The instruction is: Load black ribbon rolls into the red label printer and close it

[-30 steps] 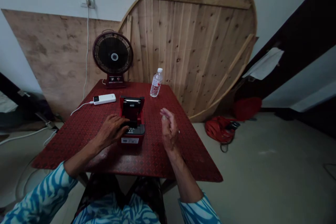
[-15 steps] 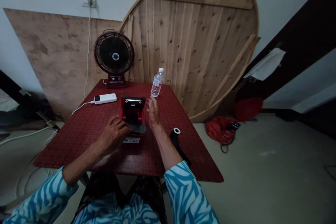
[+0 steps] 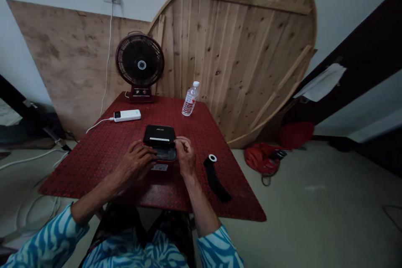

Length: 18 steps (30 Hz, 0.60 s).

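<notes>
A small red-and-black printer [image 3: 159, 132] stands on the table in front of me, its black lid tilted partly down over the body. The front tray shows below the lid's edge, and a white label is on the front face. My left hand [image 3: 136, 161] lies over the printer's left side, fingers loosely stretched across its edge; its thumb is mostly hidden. At the lid's right corner, my right hand [image 3: 186, 157] is closed, with thumb and fingertips pinching the edge. To the right lies a black roll of strip [image 3: 216, 180] with a white core, partly unrolled.
Behind the printer stand a clear water bottle [image 3: 190, 99] and a dark red fan [image 3: 141, 67]. A white power bank [image 3: 127, 115] with a cable lies at the left on the red patterned table [image 3: 235, 201]. A red bag [image 3: 260, 157] rests on the floor.
The printer's lid has swung down from upright. My right hand has moved from beside the printer, fingers up, to the lid's right corner. My left hand has stayed at the left side.
</notes>
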Motion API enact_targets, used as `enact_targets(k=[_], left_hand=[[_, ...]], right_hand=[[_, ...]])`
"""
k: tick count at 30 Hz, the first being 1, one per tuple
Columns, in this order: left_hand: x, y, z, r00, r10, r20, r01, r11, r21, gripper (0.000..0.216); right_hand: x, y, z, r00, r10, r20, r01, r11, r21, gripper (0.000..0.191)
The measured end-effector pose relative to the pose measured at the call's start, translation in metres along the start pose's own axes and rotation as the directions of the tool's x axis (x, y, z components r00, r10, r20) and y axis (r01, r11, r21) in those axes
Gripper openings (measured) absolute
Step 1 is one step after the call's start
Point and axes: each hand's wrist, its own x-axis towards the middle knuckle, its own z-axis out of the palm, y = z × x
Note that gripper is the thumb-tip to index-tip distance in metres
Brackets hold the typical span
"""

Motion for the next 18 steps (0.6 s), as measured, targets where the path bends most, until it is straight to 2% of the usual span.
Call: enact_targets(k=[6, 10, 14, 16, 17, 18], left_hand=[[0.002, 0.0, -0.002, 1.0, 0.008, 0.024, -0.008, 1.0, 0.0, 0.016], [0.004, 0.003, -0.005, 0.999, -0.018, 0.038, 0.019, 1.0, -0.015, 0.015], [0.003, 0.001, -0.006, 0.996, -0.079, 0.031, 0.083, 0.986, -0.144, 0.014], [0.003, -0.007, -0.002, 0.979, -0.203, -0.008, 0.192, 0.938, -0.288, 0.015], [0.003, -0.012, 0.001, 0.949, -0.314, -0.035, 0.279, 0.883, -0.376, 0.017], [0.005, -0.018, 0.005, 0.893, -0.448, -0.051, 0.374, 0.798, -0.472, 0.02]], right_hand=[[-0.007, -0.004, -0.001, 0.999, -0.041, 0.032, 0.041, 0.999, -0.015, 0.016], [-0.008, -0.006, -0.005, 0.995, -0.086, 0.049, 0.09, 0.992, -0.09, 0.017], [-0.01, -0.001, -0.004, 0.988, -0.152, 0.021, 0.153, 0.974, -0.168, 0.021], [-0.01, 0.002, -0.003, 0.984, -0.175, 0.019, 0.176, 0.969, -0.175, 0.022], [-0.01, 0.002, -0.003, 0.984, -0.179, 0.018, 0.179, 0.968, -0.175, 0.022], [-0.01, 0.003, -0.003, 0.984, -0.178, 0.015, 0.178, 0.969, -0.172, 0.022]])
